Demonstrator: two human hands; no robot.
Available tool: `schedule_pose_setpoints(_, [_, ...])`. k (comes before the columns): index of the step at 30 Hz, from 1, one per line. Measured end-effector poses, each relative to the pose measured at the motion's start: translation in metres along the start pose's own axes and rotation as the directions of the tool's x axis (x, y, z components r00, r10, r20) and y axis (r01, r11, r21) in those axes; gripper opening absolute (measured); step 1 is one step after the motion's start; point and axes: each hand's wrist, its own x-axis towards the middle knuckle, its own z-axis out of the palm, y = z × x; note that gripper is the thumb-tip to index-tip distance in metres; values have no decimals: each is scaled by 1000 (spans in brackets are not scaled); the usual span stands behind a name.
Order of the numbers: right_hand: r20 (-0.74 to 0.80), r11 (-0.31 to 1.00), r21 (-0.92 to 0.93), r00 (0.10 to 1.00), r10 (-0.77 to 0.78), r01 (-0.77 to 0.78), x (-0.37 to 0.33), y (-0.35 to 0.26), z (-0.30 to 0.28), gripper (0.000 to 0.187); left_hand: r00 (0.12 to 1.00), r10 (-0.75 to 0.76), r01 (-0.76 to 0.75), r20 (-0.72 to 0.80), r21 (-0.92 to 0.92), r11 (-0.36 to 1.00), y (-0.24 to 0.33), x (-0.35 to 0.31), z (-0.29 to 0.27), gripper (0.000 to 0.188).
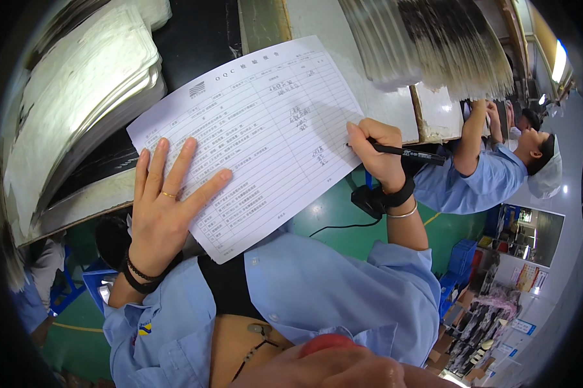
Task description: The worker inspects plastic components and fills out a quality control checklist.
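Note:
A white printed form (252,161) with ruled rows and some handwriting lies tilted at the near edge of the workbench, its lower part reaching past that edge. My left hand (168,200) rests flat on its left side, fingers spread. In my right hand (378,150) a black pen (408,153) is gripped, its tip at the form's right edge. Whether the tip touches the paper I cannot tell. A dark device (369,202) is strapped at my right wrist, with a thin black cable running from it.
Left of the form stands a tall stack of white sheets (104,84). Thick stacks of sheets (433,45) stand at the far right of the bench (388,116). A co-worker in a blue shirt (485,174) is at the right. Blue crates (458,271) and a shelf lie beyond.

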Motion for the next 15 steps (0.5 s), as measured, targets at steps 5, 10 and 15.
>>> schedule_pose_setpoints(5, [41, 997, 4, 996, -80, 80, 0, -1, -3, 31, 1000, 8, -8, -3, 1, 1000, 0, 0, 1, 47])
schedule_pose_setpoints(10, [39, 998, -2, 997, -65, 65, 1, 2, -3, 31, 1000, 1, 0, -3, 6, 1000, 0, 0, 1, 47])
schedule_pose_setpoints(15, [-1, 1000, 12, 1000, -28, 28, 1, 1, -1, 32, 1000, 4, -4, -11, 6, 1000, 0, 1, 2, 46])
